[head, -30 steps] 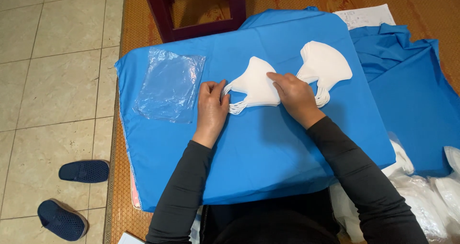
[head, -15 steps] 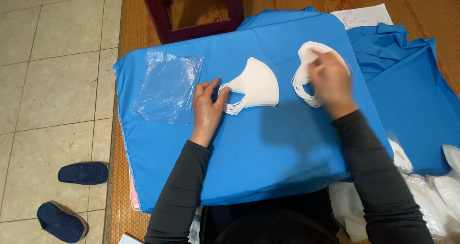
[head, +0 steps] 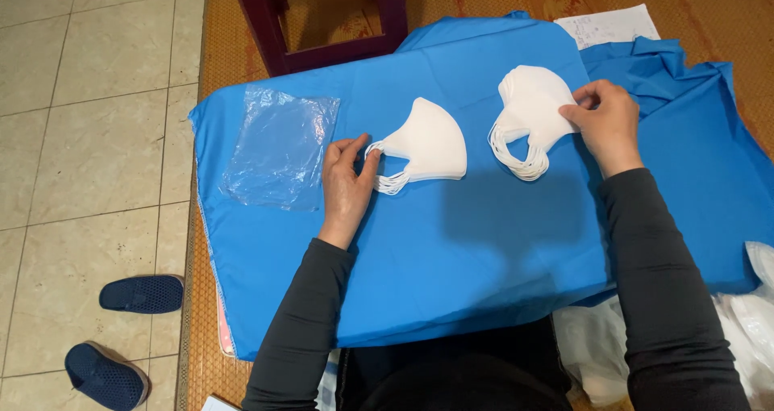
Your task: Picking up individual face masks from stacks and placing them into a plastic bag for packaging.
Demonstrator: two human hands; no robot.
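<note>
Two stacks of white face masks lie on a blue cloth-covered board [head: 451, 266]. My left hand [head: 347, 181] rests on the cloth and touches the ear loops of the left mask stack [head: 427, 141]; its fingers are spread and hold nothing. My right hand [head: 605, 121] pinches the right edge of the right mask stack [head: 528, 108], whose ear loops hang toward me. A clear plastic bag [head: 278, 145] lies flat to the left of my left hand.
A dark wooden stool [head: 322, 16] stands beyond the board on a woven mat. More blue cloth [head: 693, 137] is bunched at the right, with a paper sheet [head: 613, 25] behind it. White plastic bags [head: 750, 322] lie at lower right. Two blue slippers [head: 121, 330] sit on the tiled floor.
My right hand left the left stack, moved right and took hold of the right stack. My left hand stayed by the left stack's ear loops.
</note>
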